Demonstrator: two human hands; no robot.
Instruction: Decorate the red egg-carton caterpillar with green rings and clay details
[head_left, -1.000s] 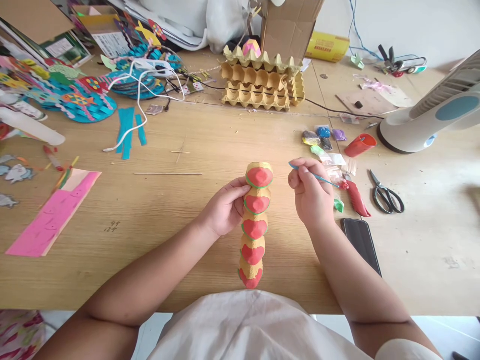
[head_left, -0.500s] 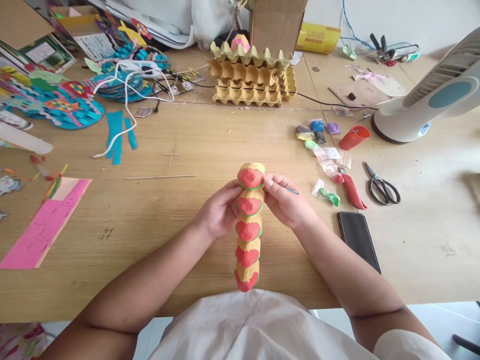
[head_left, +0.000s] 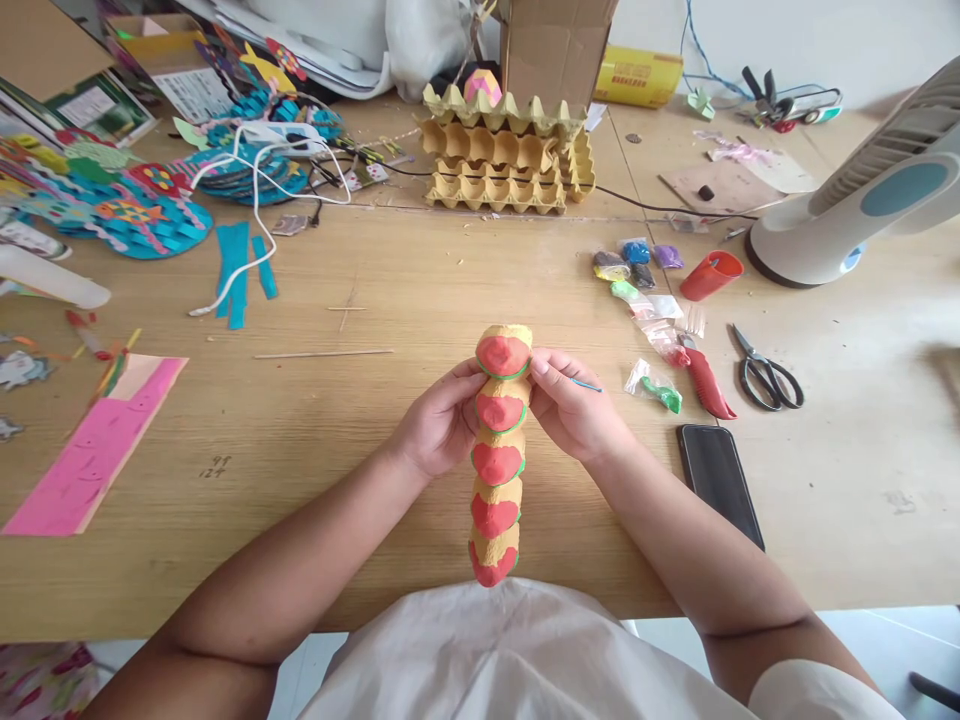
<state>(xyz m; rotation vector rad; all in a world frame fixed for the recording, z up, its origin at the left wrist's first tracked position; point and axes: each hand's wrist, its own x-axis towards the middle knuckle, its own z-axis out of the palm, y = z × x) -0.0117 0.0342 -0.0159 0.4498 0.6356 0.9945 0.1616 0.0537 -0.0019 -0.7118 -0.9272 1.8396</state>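
Observation:
A strip of egg carton (head_left: 498, 462) with several cups in a row points toward my body. Each cup carries a red patch, with a thin green line along its lower edge. My left hand (head_left: 444, 420) grips the strip near its far end from the left, thumb against its side. On the other side my right hand (head_left: 568, 402) pinches the far cup with thumb and fingers. A thin blue stick (head_left: 586, 385) pokes out from the right hand; most of it is hidden by the fingers.
At right lie a black phone (head_left: 721, 485), scissors (head_left: 766, 370), a red-handled tool (head_left: 709, 380), bagged clay (head_left: 660, 395) and a red cup (head_left: 711, 275). A white fan (head_left: 817, 235) stands behind. Egg cartons (head_left: 499, 185) are stacked at the back; a pink strip (head_left: 97, 445) lies left.
The hands and the egg carton strip hold almost the same pose. The whole view has shifted very slightly.

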